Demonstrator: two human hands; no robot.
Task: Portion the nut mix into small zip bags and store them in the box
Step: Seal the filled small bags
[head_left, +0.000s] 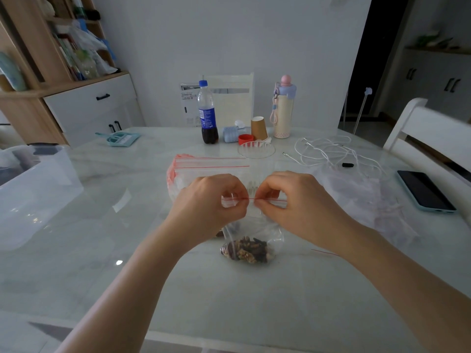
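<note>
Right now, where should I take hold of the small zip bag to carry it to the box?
Probably by the zip bag's red-lined top strip, from above, where the left hand and right hand already pinch it. The nut mix sags low, so the bag hangs upright from that flat edge.

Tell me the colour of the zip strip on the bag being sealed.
Red, a thin line along the zip strip between both hands; only the head view shows it.

The bag (pixel 254 225) is clear with a red strip, the nuts (pixel 248 249) brown, the phone (pixel 424 191) black, the bottle (pixel 207 113) blue-labelled.
</note>
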